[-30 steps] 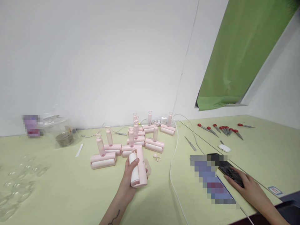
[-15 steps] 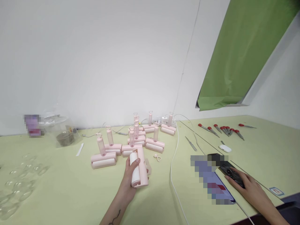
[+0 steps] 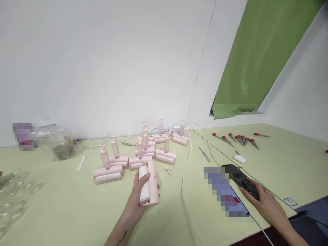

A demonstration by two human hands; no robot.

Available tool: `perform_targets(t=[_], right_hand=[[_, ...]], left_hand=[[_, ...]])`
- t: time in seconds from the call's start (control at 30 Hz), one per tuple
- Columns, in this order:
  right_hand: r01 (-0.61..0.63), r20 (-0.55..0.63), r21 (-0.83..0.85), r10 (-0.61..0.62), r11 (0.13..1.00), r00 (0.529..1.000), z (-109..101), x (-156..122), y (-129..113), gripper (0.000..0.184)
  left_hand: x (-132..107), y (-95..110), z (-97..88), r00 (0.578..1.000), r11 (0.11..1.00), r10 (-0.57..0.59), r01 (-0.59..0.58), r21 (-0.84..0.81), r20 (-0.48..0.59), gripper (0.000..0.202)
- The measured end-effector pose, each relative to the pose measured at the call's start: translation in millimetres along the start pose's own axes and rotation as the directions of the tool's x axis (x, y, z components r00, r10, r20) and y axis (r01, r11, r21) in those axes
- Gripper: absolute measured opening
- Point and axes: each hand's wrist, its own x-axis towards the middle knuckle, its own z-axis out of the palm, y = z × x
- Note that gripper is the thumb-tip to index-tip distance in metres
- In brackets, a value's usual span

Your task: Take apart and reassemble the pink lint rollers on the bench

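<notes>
My left hand (image 3: pixel 138 191) is closed around a pink lint roller (image 3: pixel 153 188) with a white roll, raised above the table's near middle. Its thumb lies across the white roll, and the fingertips come round the far side. Just behind stand several matching lint rollers (image 3: pixel 109 175), their clear pink handles upright. A small pale pink loop cap (image 3: pixel 167 169) lies to the right of the held roller. My right hand (image 3: pixel 266 203) rests with its fingers curled over the near end of a black phone-shaped device (image 3: pixel 239 178). Beside that, a phone (image 3: pixel 242 205) with a blurred screen lies flat.
Several clear domes (image 3: pixel 15 201) lie at the left, near a plastic bag (image 3: pixel 56 140). A white cable (image 3: pixel 183 191) crosses the table. Several red-ended tools (image 3: pixel 241 139), a grey blade-like tool (image 3: pixel 204 154) and a white case (image 3: pixel 240 158) lie at the right.
The whole view has shifted, so everything appears slightly further left. My left hand keeps its grip on the lint roller, and my right hand stays on the black device.
</notes>
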Motion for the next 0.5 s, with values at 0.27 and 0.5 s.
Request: perform_targets(t=[0.27, 0.5], right_hand=[[-0.092, 0.098, 0.011, 0.09, 0.996, 0.991, -12, 1, -13, 0.073], [-0.187, 0.123, 0.021, 0.184, 0.982, 0.975, -18, -2, -20, 0.08]], left_hand=[[0, 1, 0.4, 0.997, 0.999, -0.037, 0.035, -0.034, -0.068, 0.04], [3, 9, -14.3, 0.992, 0.952, -0.067, 0.095, -0.29, 0.103, 0.031]])
